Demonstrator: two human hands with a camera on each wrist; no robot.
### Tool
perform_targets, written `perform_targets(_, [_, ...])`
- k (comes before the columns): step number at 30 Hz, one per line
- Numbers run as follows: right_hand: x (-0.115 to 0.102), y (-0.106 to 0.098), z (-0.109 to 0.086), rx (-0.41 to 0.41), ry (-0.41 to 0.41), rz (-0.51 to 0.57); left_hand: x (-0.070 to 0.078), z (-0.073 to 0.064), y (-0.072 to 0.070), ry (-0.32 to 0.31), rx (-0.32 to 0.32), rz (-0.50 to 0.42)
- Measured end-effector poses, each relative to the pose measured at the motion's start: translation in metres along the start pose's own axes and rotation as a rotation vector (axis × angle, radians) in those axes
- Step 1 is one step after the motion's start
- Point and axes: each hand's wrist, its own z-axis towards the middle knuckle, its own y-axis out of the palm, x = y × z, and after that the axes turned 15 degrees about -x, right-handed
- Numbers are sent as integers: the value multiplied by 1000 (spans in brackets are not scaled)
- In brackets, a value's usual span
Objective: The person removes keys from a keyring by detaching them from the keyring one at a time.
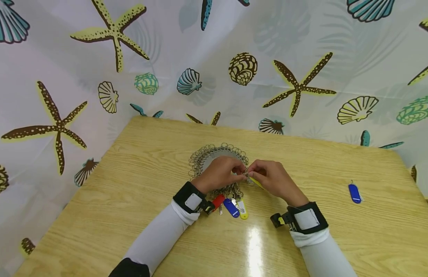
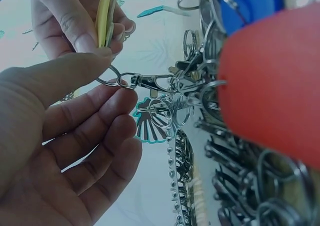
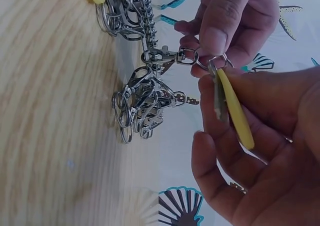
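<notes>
Red tag [image 2: 272, 86] sits closest to the L wrist cam, beside a bunch of metal clips [image 2: 280, 186]. L hand [image 1: 222, 173] pinches a small ring [image 2: 106, 82] btwn thumb & fingers; it's linked to a clip [image 2: 152, 81] off the round rack [image 1: 208, 157]. R hand [image 1: 273, 177] holds a yellow tag [image 3: 236, 109] w/ key [image 3: 219, 99] just beside. Can't tell if both are on that ring, fingers block it. Blue tag [image 1: 354, 193] lies well apart, far right of table [image 1: 148, 161].
</notes>
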Motion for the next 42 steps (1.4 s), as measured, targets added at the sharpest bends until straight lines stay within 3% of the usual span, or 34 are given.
perform_targets(6, [5,1,-5,92,55,-52,4,3,3,24,-23,4])
perform_targets(12, [11,-2,-13,129,116,-36,7,7,14,51,-103,-10])
perform_targets(19, [22,-7,-29,121,177,-22,11,10,33,-1,-195,-21])
perform_targets(24, [43,-19,-51,96,229,-53,16,7,41,-53,-244,83])
perform_targets(28, [66,-40,-80,77,285,-97,19,5,43,-57,-286,99])
perform_targets(30, [79,-55,-94,89,322,-125,20,5,40,-58,-284,85])
perform_targets(36, [114,-103,-120,167,406,-210,17,11,23,-25,-203,71])
perform_targets(42, [138,-110,-128,134,472,-209,13,6,17,-9,-175,5])
